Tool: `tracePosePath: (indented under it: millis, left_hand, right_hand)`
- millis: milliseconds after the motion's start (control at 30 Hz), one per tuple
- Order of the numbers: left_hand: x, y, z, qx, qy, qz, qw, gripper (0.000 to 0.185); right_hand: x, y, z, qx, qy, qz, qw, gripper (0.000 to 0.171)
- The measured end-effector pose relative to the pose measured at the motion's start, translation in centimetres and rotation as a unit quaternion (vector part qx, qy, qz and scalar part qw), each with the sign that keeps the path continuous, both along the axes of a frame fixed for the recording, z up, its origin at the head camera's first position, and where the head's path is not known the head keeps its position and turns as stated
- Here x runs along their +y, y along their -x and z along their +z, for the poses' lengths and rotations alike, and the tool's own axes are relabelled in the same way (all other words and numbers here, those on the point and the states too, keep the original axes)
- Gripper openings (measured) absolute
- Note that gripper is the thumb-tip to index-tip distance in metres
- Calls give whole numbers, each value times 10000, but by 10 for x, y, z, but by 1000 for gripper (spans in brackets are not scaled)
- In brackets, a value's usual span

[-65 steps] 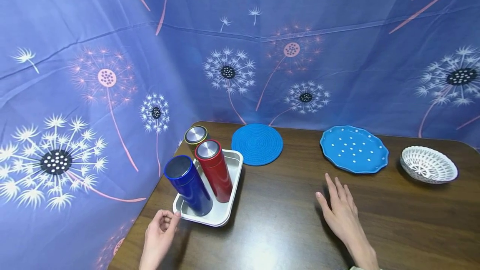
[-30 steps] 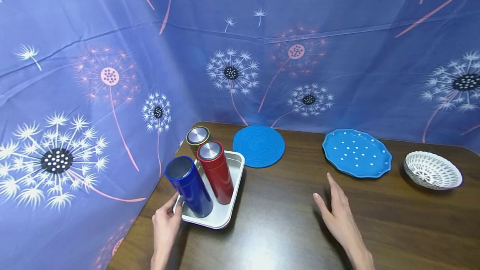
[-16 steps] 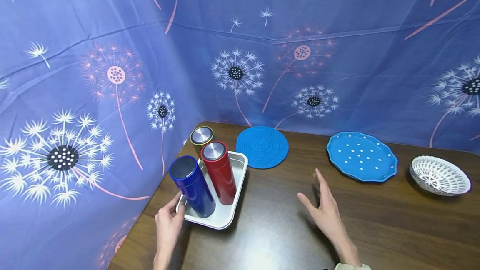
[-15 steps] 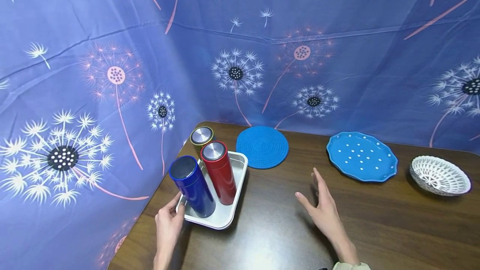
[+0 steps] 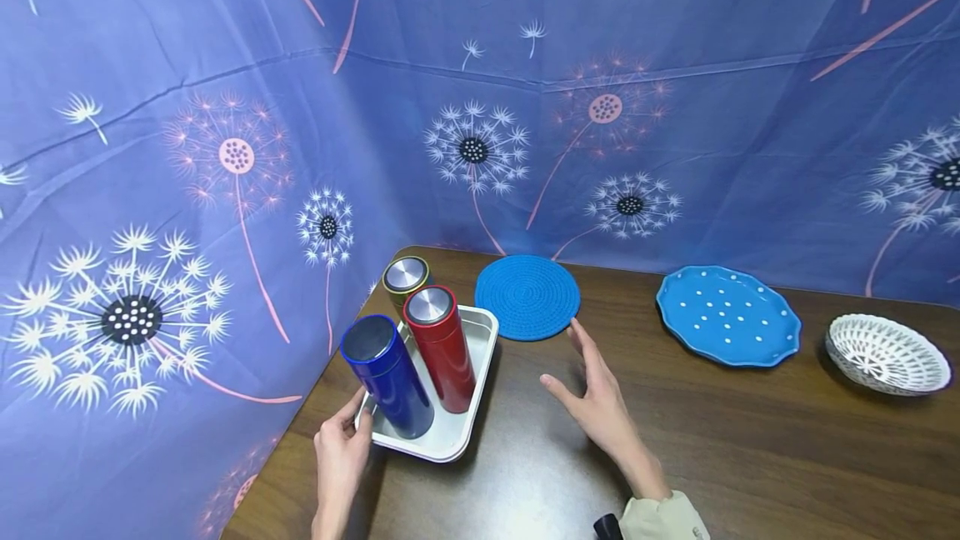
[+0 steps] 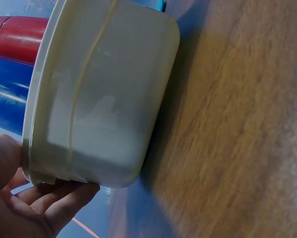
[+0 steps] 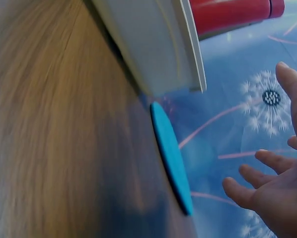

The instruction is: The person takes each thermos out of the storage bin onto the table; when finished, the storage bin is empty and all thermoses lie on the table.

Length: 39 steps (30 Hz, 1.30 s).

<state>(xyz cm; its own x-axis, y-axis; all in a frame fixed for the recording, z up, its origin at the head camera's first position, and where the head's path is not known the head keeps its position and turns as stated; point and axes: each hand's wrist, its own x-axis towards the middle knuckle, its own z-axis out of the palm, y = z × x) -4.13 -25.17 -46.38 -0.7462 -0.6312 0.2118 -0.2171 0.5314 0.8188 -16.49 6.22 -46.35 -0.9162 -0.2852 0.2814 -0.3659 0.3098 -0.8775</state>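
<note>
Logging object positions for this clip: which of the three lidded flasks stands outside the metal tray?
The olive-green flask, behind the tray at the table's far left corner. The blue flask and red flask both stand inside the tray, whose near corner the left hand holds.

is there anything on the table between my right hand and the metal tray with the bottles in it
No, nothing visible. Only bare table lies between the right hand and the tray. The blue round mat sits farther back, off that line. The left hand already touches the tray's near left corner.
</note>
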Motion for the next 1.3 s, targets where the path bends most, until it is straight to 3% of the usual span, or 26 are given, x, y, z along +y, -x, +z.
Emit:
tracePosePath:
  millis: [333, 700, 933, 1300]
  left_hand:
    - [0, 0, -1, 35, -65, 16, 10000, 36]
    - [1, 0, -1, 225, 43, -40, 9997, 36]
    - [0, 2, -4, 310, 83, -6, 9995, 36]
    - [0, 1, -5, 331, 169, 70, 9993, 37]
  right_hand:
    - [-39, 1, 13, 244, 377, 382, 9983, 92]
    - [-80, 2, 24, 109, 594, 1034, 9928, 96]
    - [-98, 2, 30, -24, 680, 1222, 9902, 98]
    - [-121, 3, 27, 284, 724, 1394, 9872, 99]
